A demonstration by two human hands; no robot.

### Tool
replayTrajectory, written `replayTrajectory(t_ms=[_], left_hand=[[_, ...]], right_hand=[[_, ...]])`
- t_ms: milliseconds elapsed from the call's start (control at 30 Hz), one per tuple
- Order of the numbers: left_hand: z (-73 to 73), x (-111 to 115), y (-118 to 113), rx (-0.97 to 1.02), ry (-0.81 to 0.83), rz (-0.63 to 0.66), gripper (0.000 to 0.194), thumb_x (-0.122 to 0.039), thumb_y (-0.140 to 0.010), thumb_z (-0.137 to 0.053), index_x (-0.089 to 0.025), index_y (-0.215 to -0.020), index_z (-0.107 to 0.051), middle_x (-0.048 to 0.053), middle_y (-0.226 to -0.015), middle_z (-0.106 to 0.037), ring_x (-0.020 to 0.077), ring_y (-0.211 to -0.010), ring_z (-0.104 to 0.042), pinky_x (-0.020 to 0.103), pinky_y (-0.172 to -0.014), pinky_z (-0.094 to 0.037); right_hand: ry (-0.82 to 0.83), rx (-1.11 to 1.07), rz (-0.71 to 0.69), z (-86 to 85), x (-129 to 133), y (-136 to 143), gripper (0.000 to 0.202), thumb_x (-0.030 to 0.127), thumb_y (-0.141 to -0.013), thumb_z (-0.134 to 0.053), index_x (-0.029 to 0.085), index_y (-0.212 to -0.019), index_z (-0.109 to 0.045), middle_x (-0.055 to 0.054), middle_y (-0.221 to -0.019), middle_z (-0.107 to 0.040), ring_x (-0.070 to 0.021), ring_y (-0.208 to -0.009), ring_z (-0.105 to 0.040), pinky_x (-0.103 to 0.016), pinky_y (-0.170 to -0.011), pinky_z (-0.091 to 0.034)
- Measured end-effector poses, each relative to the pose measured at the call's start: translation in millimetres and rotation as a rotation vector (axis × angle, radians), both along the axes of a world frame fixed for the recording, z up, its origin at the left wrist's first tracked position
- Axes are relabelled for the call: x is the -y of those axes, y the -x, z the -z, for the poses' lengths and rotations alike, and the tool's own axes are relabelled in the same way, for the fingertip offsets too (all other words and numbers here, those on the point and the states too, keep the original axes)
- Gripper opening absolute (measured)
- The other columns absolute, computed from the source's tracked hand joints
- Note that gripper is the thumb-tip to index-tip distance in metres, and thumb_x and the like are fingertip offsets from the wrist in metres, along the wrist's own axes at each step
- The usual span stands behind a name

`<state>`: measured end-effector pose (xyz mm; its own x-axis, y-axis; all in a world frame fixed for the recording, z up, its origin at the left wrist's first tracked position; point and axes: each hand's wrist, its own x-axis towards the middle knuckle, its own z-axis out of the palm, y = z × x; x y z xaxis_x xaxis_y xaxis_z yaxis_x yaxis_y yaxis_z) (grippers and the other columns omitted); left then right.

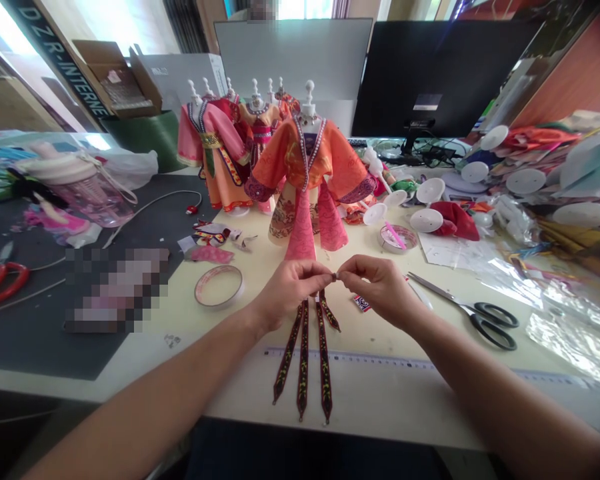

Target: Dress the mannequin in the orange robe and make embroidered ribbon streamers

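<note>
My left hand (293,287) is closed in a pinch, with dark embroidered ribbon strips (304,360) running out below it toward the table's front edge. Several strips have pointed lower ends with tiny tips. Fingertip to fingertip with it, my right hand (377,283) pinches a small dark end at the same spot; fingers hide most of it. Just beyond both hands stands a doll-size dress form in an orange robe (310,160) with pink hanging panels (301,230). A patterned fabric scrap (363,303) lies partly beneath my right hand.
Black-handled scissors (473,310) lie at the right, and a ruler (370,359) runs along the front. One tape roll (219,287) sits left, another tape roll (397,239) at the right. More dressed forms (217,153) stand behind, before a monitor (440,80). Red-handled pliers (3,280) rest far left.
</note>
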<state>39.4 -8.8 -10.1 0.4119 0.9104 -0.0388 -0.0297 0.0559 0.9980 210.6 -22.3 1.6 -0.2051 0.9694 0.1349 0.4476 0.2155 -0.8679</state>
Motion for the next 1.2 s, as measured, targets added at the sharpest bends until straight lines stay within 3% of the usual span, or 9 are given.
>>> replayTrajectory(t_ms=[167,400,467,533,667,867,1200], left_hand=[[-2.2,0,0,0.025,0.051,-0.013,0.012,-0.025,-0.072,-0.066,-0.014,-0.074,-0.066,-0.002,-0.064,-0.057,0.0067,-0.058,-0.044,0.021,-0.057,-0.035],[-1.0,-1,1,0.055,0.106,-0.030,0.014,-0.028,-0.072,-0.067,-0.014,-0.074,-0.066,-0.002,-0.066,-0.057,0.0066,-0.058,-0.046,0.022,-0.058,-0.034],[-0.5,-2,1,0.078,0.116,-0.048,0.012,-0.026,-0.071,-0.068,-0.015,-0.074,-0.067,-0.002,-0.067,-0.058,0.0063,-0.059,-0.046,0.022,-0.059,-0.035],[-1.0,-2,1,0.103,0.126,-0.059,0.010,-0.025,-0.070,-0.069,-0.017,-0.076,-0.068,-0.002,-0.070,-0.059,0.0060,-0.060,-0.047,0.021,-0.061,-0.036],[-3.7,3,2,0.122,0.114,-0.018,0.011,-0.025,-0.073,-0.067,-0.019,-0.082,-0.069,-0.002,-0.074,-0.061,0.0072,-0.067,-0.049,0.021,-0.067,-0.037],[-6.1,8,4,0.129,0.138,0.019,0.011,-0.027,-0.072,-0.069,-0.020,-0.081,-0.070,-0.001,-0.077,-0.062,0.0078,-0.071,-0.049,0.021,-0.069,-0.037],[-8.1,9,1,0.100,0.143,0.007,0.013,-0.026,-0.071,-0.069,-0.016,-0.079,-0.068,0.000,-0.075,-0.061,0.0082,-0.069,-0.049,0.023,-0.070,-0.039]], right_hand=[[0.111,-0.087,0.001,4.8,-4,-3,0.012,0.025,-0.076,-0.052,0.018,-0.068,-0.059,0.004,-0.059,-0.051,-0.0068,-0.052,-0.043,-0.021,-0.046,-0.033],[0.019,-0.101,0.041,2.1,-17,-16,0.014,0.028,-0.074,-0.055,0.016,-0.069,-0.061,0.003,-0.057,-0.052,-0.0072,-0.053,-0.042,-0.021,-0.047,-0.032],[-0.064,-0.095,0.128,-0.3,-26,-31,0.014,0.028,-0.072,-0.055,0.016,-0.068,-0.061,0.002,-0.058,-0.054,-0.0083,-0.054,-0.045,-0.023,-0.051,-0.035],[-0.194,-0.019,0.298,-0.4,-38,-51,0.014,0.028,-0.071,-0.054,0.016,-0.068,-0.061,0.001,-0.056,-0.054,-0.0096,-0.054,-0.046,-0.025,-0.053,-0.036],[-0.359,0.543,0.633,8.0,-59,-93,0.018,0.026,-0.074,-0.047,0.019,-0.070,-0.063,-0.002,-0.065,-0.061,-0.0141,-0.061,-0.050,-0.027,-0.055,-0.034],[-0.318,0.720,0.653,21.4,-73,-119,0.023,0.024,-0.073,-0.044,0.019,-0.069,-0.066,-0.007,-0.070,-0.066,-0.0191,-0.067,-0.054,-0.028,-0.054,-0.030],[-0.281,0.792,0.640,25.1,-74,-119,0.022,0.022,-0.070,-0.046,0.018,-0.070,-0.068,-0.007,-0.068,-0.066,-0.0194,-0.066,-0.054,-0.030,-0.059,-0.034]])
